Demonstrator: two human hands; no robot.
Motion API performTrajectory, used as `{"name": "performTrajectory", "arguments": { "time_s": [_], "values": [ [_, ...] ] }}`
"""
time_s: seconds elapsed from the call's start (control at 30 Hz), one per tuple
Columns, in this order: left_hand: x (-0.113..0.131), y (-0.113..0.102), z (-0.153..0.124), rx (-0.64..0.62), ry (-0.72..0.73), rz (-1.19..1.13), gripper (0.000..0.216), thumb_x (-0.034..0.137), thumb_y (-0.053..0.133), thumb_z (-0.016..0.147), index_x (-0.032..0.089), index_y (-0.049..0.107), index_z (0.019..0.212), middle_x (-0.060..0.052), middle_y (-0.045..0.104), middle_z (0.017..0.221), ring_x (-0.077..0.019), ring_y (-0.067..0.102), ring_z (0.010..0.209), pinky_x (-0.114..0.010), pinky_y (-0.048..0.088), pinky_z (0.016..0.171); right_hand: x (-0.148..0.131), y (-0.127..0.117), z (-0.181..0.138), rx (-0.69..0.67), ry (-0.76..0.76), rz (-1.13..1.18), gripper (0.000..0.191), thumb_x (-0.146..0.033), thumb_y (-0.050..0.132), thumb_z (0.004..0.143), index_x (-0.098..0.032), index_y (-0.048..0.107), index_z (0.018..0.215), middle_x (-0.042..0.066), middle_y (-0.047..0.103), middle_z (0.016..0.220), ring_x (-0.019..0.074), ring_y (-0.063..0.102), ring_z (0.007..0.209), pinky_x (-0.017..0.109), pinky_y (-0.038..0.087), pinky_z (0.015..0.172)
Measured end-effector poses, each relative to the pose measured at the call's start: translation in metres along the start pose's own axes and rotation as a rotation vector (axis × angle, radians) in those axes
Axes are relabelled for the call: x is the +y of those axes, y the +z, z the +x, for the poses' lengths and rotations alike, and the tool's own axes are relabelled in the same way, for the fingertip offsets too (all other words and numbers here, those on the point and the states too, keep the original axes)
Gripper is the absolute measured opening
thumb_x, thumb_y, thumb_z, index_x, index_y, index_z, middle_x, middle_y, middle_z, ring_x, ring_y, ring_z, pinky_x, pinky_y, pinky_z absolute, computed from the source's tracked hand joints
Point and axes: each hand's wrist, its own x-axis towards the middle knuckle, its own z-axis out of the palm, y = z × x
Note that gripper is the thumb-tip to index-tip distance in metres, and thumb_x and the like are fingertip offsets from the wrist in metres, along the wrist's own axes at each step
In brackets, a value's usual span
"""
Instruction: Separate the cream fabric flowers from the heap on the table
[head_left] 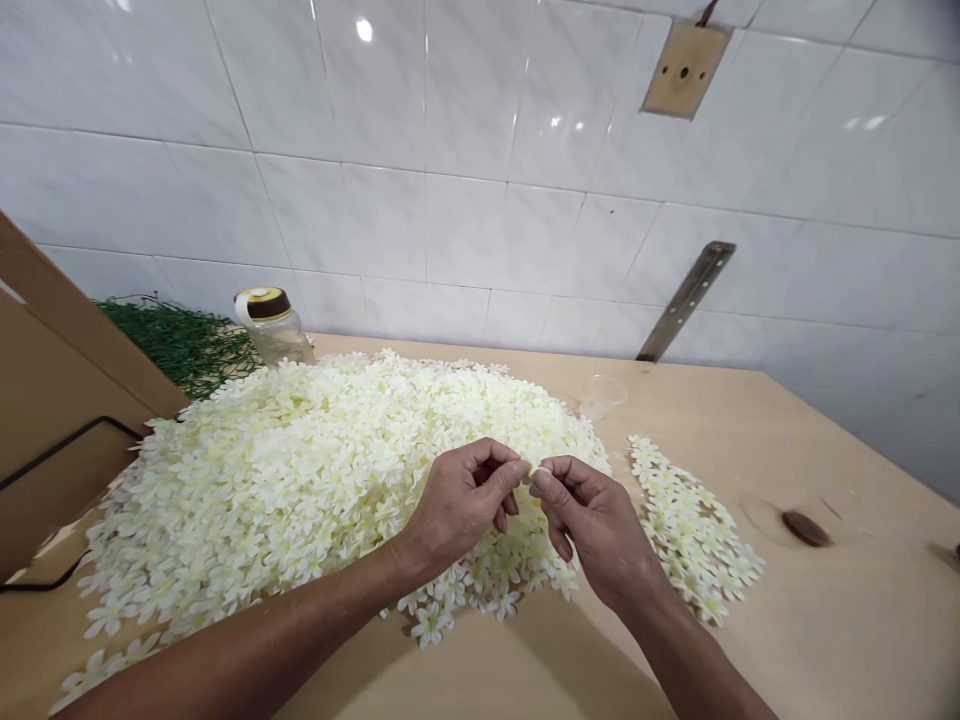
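Bare forearms [300, 625] rise from the near edge of the view, ending in the left hand [461, 505] and the right hand [600, 525], which meet fingertip to fingertip over the desk [817, 620]. Each hand pinches with thumb and forefinger, the other fingers loosely curled, and between the two pinches sits a small pale piece [534, 471], mostly covered by the fingertips, so its full shape cannot be told.

Behind and to the left of the left hand spreads a large heap of white flowers [300, 470], creamy yellow at their centres; its front fringe runs beneath both hands. Just right of the right hand lies a smaller flower patch [686, 530], spread thinly over the desk. Farther right of that hand is a dark brown oval object [807, 528], blurred at its edges. Beyond the right hand, past the heap, rests a clear round item [609, 389].

Well beyond the left hand, at the heap's far edge, stands a clear bottle [281, 338] with a yellow and brown lid. Farther left of it are tangled green stems [184, 345], and nearer, on the far left of that hand, leans a brown panel [67, 370].
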Motion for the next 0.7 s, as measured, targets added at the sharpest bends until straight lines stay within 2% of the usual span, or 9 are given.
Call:
{"name": "performTrajectory", "arguments": {
  "time_s": [0.13, 0.27, 0.43, 0.53, 0.7],
  "values": [
    [-0.001, 0.000, 0.001, -0.003, -0.001, -0.023, 0.029, 0.043, 0.062, 0.089, 0.015, 0.062, 0.083, 0.001, 0.059, 0.058, -0.0095, 0.053, 0.045, -0.021, 0.045, 0.044, -0.005, 0.002, 0.000, -0.071, 0.031, 0.049, 0.036, -0.052, 0.071, 0.082, -0.018, 0.066, 0.092, -0.006, 0.044, 0.058, 0.0071, 0.034, 0.043, 0.021, 0.034, 0.036],
    [-0.002, 0.001, 0.000, -0.011, -0.008, -0.044, 0.027, 0.042, 0.061, 0.090, 0.016, 0.060, 0.083, 0.002, 0.058, 0.056, -0.0095, 0.052, 0.044, -0.021, 0.044, 0.042, -0.003, -0.002, 0.001, -0.038, 0.035, 0.061, 0.034, -0.050, 0.074, 0.080, -0.016, 0.068, 0.083, -0.008, 0.041, 0.050, 0.0050, 0.030, 0.038, 0.020, 0.028, 0.035],
    [0.003, 0.002, -0.002, -0.027, -0.039, -0.116, 0.027, 0.043, 0.059, 0.091, 0.016, 0.059, 0.086, 0.001, 0.059, 0.060, -0.0104, 0.054, 0.045, -0.021, 0.044, 0.041, 0.006, -0.007, 0.005, 0.026, 0.008, 0.065, 0.030, -0.045, 0.079, 0.077, -0.018, 0.070, 0.084, -0.008, 0.044, 0.049, 0.0044, 0.031, 0.035, 0.020, 0.027, 0.035],
    [0.006, 0.002, -0.001, -0.050, -0.071, -0.161, 0.031, 0.045, 0.058, 0.091, 0.015, 0.061, 0.085, 0.000, 0.058, 0.060, -0.0112, 0.055, 0.047, -0.022, 0.045, 0.041, 0.007, -0.009, 0.005, 0.011, 0.014, 0.031, 0.030, -0.046, 0.078, 0.078, -0.018, 0.069, 0.083, -0.008, 0.043, 0.046, 0.0055, 0.032, 0.035, 0.021, 0.026, 0.036],
    [0.008, 0.001, 0.000, -0.090, -0.124, -0.194, 0.032, 0.044, 0.063, 0.088, 0.013, 0.064, 0.082, -0.002, 0.059, 0.056, -0.0109, 0.053, 0.045, -0.022, 0.045, 0.043, 0.005, -0.010, 0.002, -0.023, 0.006, -0.086, 0.036, -0.050, 0.073, 0.081, -0.018, 0.062, 0.069, -0.007, 0.043, 0.045, 0.0062, 0.035, 0.036, 0.022, 0.027, 0.038]
  ]
}}
